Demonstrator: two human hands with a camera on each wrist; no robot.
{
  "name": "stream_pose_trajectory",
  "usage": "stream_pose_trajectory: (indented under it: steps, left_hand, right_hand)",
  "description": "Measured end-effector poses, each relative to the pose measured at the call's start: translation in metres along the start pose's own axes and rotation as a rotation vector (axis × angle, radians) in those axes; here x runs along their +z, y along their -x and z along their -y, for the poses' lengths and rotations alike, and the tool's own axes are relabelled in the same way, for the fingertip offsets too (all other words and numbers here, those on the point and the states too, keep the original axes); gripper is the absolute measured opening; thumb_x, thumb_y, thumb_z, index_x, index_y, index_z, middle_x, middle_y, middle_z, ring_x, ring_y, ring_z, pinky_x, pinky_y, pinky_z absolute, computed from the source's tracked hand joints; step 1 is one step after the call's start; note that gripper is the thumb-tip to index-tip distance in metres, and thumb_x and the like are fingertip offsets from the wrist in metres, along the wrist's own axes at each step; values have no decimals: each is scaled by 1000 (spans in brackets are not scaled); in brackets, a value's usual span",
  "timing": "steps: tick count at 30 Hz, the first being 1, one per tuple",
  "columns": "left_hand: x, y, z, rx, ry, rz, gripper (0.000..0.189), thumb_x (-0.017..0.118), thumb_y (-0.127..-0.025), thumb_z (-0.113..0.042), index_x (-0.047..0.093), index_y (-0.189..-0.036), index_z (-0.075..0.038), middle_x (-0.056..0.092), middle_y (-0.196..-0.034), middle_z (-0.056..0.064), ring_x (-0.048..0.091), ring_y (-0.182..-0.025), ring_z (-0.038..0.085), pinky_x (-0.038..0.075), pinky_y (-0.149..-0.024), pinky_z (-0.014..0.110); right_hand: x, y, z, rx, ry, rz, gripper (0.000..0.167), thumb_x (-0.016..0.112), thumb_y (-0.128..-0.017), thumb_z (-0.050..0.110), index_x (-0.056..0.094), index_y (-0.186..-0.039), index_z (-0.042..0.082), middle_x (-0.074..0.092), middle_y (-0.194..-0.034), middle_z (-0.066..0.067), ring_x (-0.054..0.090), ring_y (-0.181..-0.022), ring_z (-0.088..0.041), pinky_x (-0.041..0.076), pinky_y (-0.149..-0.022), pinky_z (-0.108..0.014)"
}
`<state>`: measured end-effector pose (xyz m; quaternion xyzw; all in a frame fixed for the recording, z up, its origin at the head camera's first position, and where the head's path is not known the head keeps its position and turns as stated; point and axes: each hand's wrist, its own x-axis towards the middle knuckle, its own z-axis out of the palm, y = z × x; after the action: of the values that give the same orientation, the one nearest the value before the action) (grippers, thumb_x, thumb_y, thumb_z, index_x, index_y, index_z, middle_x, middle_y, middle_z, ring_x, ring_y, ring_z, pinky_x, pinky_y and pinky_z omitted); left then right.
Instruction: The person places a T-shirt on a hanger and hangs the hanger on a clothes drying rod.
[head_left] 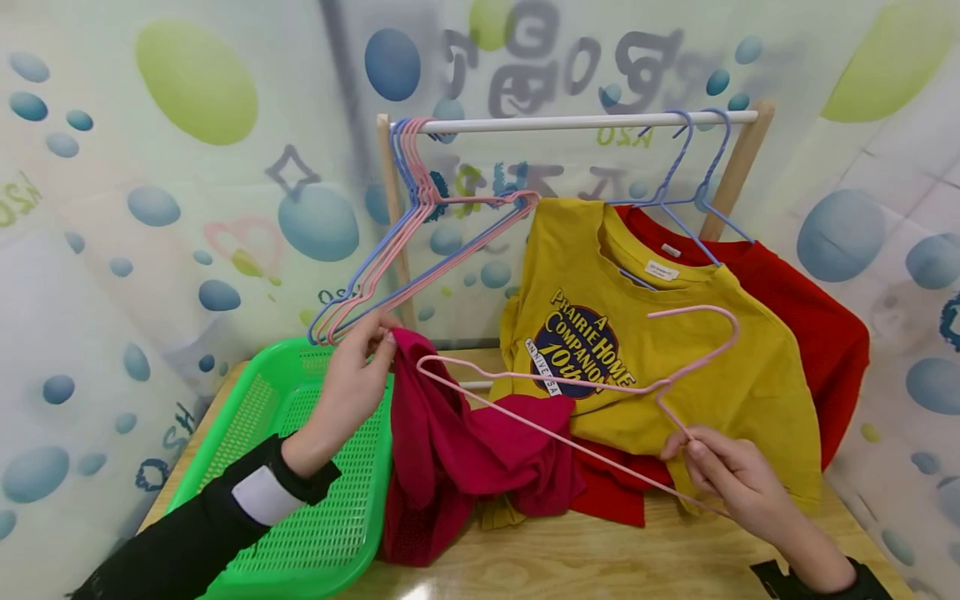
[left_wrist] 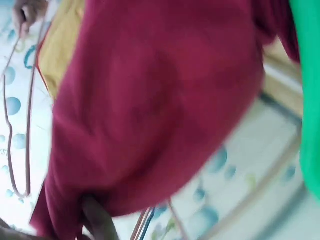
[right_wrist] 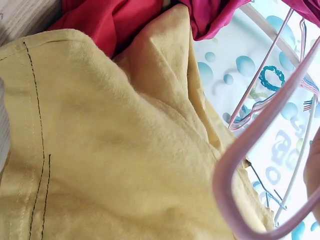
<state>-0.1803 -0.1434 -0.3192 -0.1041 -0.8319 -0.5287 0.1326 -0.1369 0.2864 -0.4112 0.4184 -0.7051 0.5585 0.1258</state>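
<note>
My left hand (head_left: pixel 347 396) pinches a top edge of a crimson cloth garment (head_left: pixel 487 450), which hangs in folds and spreads onto the table beside the green basket. In the left wrist view the crimson cloth (left_wrist: pixel 150 110) fills most of the picture, with a fingertip pressed into its edge. My right hand (head_left: pixel 738 479) grips one end of a pink hanger (head_left: pixel 555 380), held up in front of the yellow shirt (head_left: pixel 720 358). The hanger's hook points up, and its far end overlaps the crimson garment in the head view. In the right wrist view the hanger's bent end (right_wrist: pixel 225 185) shows close up.
A rack with a white rail (head_left: pixel 525 124) stands at the back. Several pink and blue hangers (head_left: pixel 375 267) hang at its left end. A red garment (head_left: pixel 825 333) hangs behind the yellow shirt, both on blue hangers. A green basket (head_left: pixel 378 500) sits at the table's left.
</note>
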Motion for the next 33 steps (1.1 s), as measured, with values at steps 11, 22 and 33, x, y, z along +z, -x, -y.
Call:
stream_pose_trajectory:
  steps: [11, 22, 33]
  left_hand:
    - [-3, -12, -17, -98, 234, -29, 23, 35, -111, -19, 51, -103, -4, 46, -75, -3, 45, -63, 8, 39, -63, 24]
    - [-31, -23, -27, 840, -414, 94, 17, 76, -85, 3, 64, -86, -10, 60, -71, -4, 43, -61, 2, 36, -57, 21]
    - [-15, -14, -4, 731, -231, 65, 16, 75, -86, 4, 72, -88, -12, 61, -81, -3, 42, -66, 4, 36, -61, 19]
  right_hand:
    - [-2, 0, 1, -17, 26, -27, 43, 28, -96, -26, 63, -107, -3, 34, -58, 1, 31, -47, -3, 28, -45, -15]
    - [-3, 1, 1, -46, -15, -52, 43, 27, -95, -27, 62, -107, -6, 34, -58, 1, 31, -49, -5, 26, -46, -20]
    - [-2, 6, -1, -26, -32, 0, 43, 26, -96, -26, 61, -109, -5, 33, -58, 0, 29, -46, -7, 28, -46, -17]
